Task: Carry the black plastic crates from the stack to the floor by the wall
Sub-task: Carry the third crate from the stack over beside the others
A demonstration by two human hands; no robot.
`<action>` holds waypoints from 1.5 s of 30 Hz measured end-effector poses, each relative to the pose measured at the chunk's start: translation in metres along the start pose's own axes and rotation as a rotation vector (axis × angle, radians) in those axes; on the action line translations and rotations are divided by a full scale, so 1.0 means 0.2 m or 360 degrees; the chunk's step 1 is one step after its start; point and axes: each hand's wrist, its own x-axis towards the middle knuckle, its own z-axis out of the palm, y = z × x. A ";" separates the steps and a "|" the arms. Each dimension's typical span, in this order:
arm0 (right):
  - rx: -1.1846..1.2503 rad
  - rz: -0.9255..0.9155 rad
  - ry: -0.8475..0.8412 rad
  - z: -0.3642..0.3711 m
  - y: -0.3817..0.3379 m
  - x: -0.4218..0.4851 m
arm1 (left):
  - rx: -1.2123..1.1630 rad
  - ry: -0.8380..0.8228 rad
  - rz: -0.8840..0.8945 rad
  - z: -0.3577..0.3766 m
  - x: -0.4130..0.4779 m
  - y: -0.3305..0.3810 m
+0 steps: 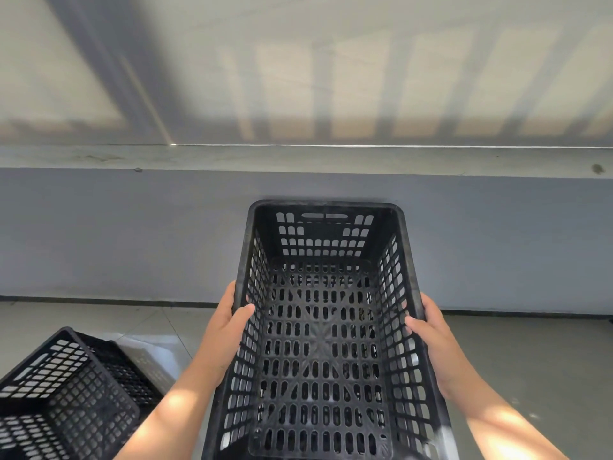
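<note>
Two black crates in view, one in your hands, one on the floor at lower left.

You hold the held crate [323, 330] by its long sides, open top toward you: your left hand [229, 322] wraps the left rim with the thumb hooked inside the mesh wall, and your right hand [429, 327] grips the right rim the same way, thumb inside, fingers outside. Both hands are clamped on the rim, not spread. The crate is empty; you see straight through its slotted bottom. Its far end points at the grey wall [132, 234], above the tiled floor [530, 353]. The second crate [63, 393] sits tilted on the floor to your left, well apart from the held one. It also looks empty, though its lower part is cut off by the frame edge.
</note>
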 end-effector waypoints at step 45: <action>-0.0802 -0.0298 0.0002 0.09 -0.35 -0.05 | 0.0440 0.0351 0.0117 -0.06 -0.22 0.26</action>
